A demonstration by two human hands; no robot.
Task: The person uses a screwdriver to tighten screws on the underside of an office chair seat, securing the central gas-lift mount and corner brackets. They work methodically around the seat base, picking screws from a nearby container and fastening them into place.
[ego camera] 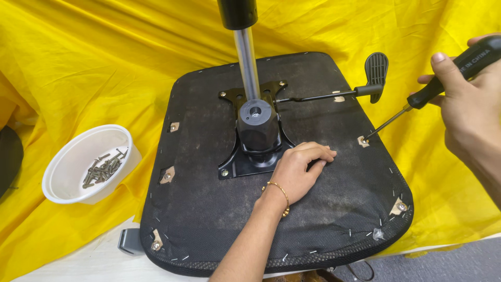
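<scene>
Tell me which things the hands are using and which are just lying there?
In use: screwdriver in right hand; chair seat under left hand; screw hole.
Lying about: white bowl of screws; yellow cloth.

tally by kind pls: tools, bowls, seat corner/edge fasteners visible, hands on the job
Screwdriver: 1, in right hand
Bowl of screws: 1
Fasteners on seat edges: 5, one under the driver tip
Hands: 2, left hand flat on the seat
Total: 9
</scene>
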